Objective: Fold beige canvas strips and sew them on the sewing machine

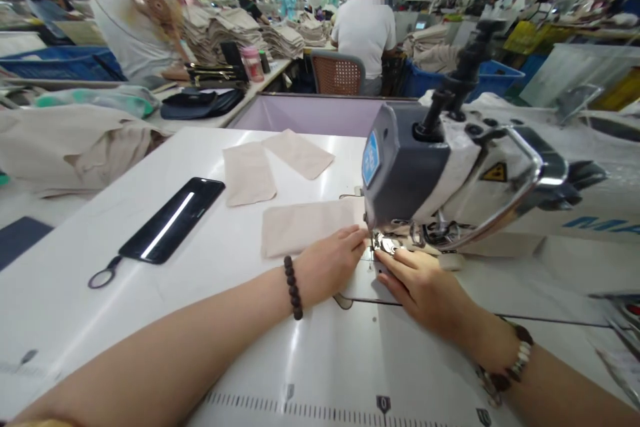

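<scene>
A sewing machine head (405, 167) stands over the white table, its needle and presser foot (385, 242) low at the plate. My left hand (335, 263) lies just left of the needle, fingers stretched out over the right end of a beige fabric piece (305, 227). On the other side, my right hand (425, 280) rests with extended fingers, their tips beside the presser foot. Neither hand is closed round anything. Whether a fabric edge lies beneath the right fingertips is hidden. Two more beige fabric pieces (249, 175) (300, 153) lie behind, flat on the table.
A black phone (173, 220) with a ring strap lies on the left of the table. Beige cloth (65, 147) is heaped beyond the left edge. Ahead, a person in a white shirt (365, 30) sits by a brown chair (339, 73). Blue bins (60, 65) stand farther back.
</scene>
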A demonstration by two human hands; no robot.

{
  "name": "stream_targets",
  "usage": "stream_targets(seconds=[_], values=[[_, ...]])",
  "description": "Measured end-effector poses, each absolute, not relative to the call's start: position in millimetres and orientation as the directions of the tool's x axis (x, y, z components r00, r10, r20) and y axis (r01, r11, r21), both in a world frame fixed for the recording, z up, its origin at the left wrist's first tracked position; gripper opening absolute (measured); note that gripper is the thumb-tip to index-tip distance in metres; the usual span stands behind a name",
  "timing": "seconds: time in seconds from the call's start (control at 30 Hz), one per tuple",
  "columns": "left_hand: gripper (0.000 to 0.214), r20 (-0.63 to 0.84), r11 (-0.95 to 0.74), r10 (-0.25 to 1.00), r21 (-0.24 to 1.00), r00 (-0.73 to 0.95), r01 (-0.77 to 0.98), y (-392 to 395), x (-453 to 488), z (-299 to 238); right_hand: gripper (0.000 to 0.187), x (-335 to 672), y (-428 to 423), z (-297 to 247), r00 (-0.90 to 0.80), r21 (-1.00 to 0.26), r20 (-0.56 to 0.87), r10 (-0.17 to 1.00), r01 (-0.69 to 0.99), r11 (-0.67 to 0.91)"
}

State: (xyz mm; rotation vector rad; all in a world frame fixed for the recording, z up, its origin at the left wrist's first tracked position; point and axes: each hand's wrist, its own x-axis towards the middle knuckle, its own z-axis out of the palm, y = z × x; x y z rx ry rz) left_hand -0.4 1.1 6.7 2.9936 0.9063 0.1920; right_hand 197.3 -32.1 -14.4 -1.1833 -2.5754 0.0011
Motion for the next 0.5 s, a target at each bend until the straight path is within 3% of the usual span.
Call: stream_targets(seconds=[0.33,0.5], values=[[0.019,-0.005,-0.63,0.776,-0.072,0.631,0.774,-8,-8,13,0.031,198,-32,-17,-0.641,-0.121,0.345,0.686,0.694,0.71],[0.042,0.155,-0.419,0.895,-0.032,0.419,0.907,25,-24,14,0.029,200,-33,-14,-0.641,-0.138,0.373,0.671,0.677,0.723]])
